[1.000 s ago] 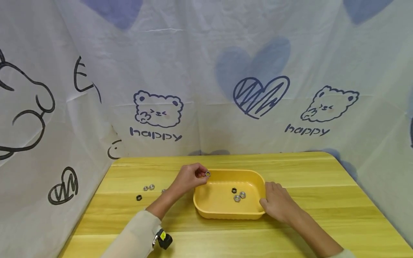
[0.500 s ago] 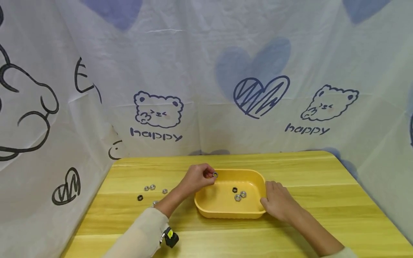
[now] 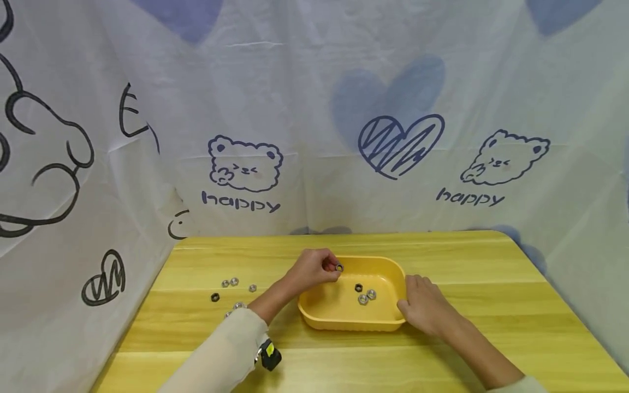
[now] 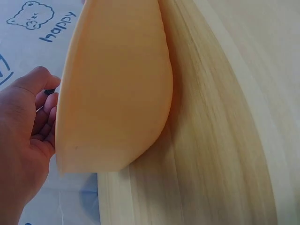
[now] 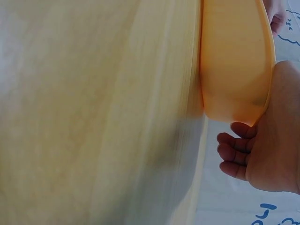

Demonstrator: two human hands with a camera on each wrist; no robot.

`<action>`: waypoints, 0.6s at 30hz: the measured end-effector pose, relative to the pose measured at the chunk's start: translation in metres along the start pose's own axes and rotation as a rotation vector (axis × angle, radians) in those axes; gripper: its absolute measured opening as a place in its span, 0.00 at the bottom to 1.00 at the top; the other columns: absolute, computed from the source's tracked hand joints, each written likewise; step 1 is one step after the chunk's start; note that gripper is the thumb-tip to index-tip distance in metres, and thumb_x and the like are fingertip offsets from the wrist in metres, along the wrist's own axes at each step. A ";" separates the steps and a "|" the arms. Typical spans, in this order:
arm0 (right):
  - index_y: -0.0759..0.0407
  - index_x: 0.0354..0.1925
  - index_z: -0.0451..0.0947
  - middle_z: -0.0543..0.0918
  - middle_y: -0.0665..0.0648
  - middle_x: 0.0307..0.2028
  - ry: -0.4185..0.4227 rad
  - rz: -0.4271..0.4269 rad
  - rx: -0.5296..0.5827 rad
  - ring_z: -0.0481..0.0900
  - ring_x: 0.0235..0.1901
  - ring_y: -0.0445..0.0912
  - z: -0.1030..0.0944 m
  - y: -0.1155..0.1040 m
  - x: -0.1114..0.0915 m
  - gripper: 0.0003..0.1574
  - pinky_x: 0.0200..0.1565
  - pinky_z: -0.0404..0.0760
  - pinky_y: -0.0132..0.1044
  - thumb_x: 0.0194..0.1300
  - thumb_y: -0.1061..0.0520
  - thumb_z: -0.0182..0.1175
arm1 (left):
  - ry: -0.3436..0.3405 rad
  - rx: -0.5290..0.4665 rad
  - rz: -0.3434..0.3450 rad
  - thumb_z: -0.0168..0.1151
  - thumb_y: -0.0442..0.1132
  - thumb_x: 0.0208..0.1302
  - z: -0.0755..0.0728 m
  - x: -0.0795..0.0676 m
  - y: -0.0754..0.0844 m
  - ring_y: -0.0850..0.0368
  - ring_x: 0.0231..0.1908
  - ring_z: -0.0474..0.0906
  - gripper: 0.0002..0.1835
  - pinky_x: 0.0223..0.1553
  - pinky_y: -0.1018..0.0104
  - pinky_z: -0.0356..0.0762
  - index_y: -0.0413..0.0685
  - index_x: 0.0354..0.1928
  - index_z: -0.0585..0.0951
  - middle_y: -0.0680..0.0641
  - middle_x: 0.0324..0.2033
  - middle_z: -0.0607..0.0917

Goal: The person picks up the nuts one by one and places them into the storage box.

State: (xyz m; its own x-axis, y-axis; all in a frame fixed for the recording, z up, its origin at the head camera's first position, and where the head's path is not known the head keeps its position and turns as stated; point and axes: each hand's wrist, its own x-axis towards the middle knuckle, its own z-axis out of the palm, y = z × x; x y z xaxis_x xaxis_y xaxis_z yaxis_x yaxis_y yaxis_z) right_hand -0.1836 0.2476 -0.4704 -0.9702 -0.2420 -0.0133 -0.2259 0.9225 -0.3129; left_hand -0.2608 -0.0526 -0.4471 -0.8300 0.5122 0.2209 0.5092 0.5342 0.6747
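My left hand point(image 3: 314, 267) pinches a small hex nut point(image 3: 339, 267) between thumb and fingertips, over the back left part of a yellow plastic tray point(image 3: 351, 323). In the left wrist view only a dark bit of the nut point(image 4: 49, 92) shows between the fingers. The right hand point(image 3: 426, 304) grips the tray's right rim, thumb on the inner side and fingers outside. On the tray floor lie a black nut point(image 3: 358, 287) and two silver nuts, one of them a larger-looking silver nut point(image 3: 363, 299), close together right of the middle.
Left of the tray, several loose nuts are scattered on the wooden table point(image 3: 373, 360), among them a black nut point(image 3: 215, 297) and a silver nut point(image 3: 253, 288). The left forearm passes close to some of them. A printed white cloth point(image 3: 314, 109) stands behind the table.
The left hand has moved right with the nut, from the tray's left rim to above its inside. The right hand keeps its grip on the tray.
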 end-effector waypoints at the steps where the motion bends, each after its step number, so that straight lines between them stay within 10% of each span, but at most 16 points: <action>1: 0.77 0.61 0.66 0.76 0.66 0.50 -0.003 0.004 0.000 0.72 0.48 0.55 0.000 0.000 0.000 0.31 0.51 0.71 0.53 0.71 0.54 0.50 | -0.009 0.002 0.000 0.74 0.34 0.59 0.001 0.001 0.001 0.65 0.32 0.79 0.08 0.35 0.78 0.79 0.40 0.39 0.86 0.46 0.33 0.90; 18: 0.76 0.61 0.66 0.77 0.65 0.50 -0.008 0.015 0.003 0.72 0.48 0.55 0.000 -0.001 0.000 0.31 0.50 0.71 0.52 0.70 0.53 0.51 | -0.141 0.078 -0.036 0.74 0.37 0.58 0.024 0.015 0.005 0.69 0.30 0.77 0.09 0.36 0.78 0.76 0.42 0.40 0.87 0.50 0.32 0.89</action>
State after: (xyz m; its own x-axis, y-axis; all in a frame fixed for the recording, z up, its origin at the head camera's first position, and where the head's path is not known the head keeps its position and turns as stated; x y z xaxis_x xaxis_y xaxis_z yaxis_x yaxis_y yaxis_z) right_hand -0.1833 0.2467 -0.4698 -0.9728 -0.2302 -0.0257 -0.2106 0.9251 -0.3159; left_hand -0.2653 -0.0260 -0.4566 -0.8106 0.5782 0.0928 0.5003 0.6016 0.6228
